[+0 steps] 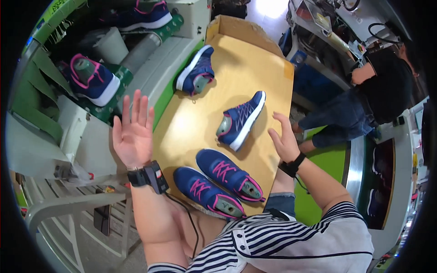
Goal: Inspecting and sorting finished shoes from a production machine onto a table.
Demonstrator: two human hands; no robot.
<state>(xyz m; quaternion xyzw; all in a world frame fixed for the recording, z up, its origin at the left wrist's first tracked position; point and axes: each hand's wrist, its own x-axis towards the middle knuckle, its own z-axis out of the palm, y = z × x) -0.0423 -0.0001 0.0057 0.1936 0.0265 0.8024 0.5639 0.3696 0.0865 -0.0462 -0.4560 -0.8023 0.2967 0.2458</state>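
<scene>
My left hand [134, 136] is raised palm up at the left edge of the table, fingers stretched and holding nothing. To the right of the table, my right hand [286, 140] is empty, its thumb and fingers apart. Nearest to it lies a navy sneaker [246, 119] on its side, white sole toward the hand. A pair of navy sneakers with pink laces, one left [196, 185] and one right [224, 170], stands by my lap, toes pointing away. Farther up the table, another navy sneaker [200, 68] rests tilted on its side. Grey-green shoe lasts fill their openings.
The wooden table [250, 59] has a raised cardboard edge [241, 28] at its far end. Left of it runs a green conveyor carrying a navy sneaker [102, 86] and another [152, 16]. A co-worker [364, 95] in dark clothes stands at machinery on the right. A metal rack [82, 204] is lower left.
</scene>
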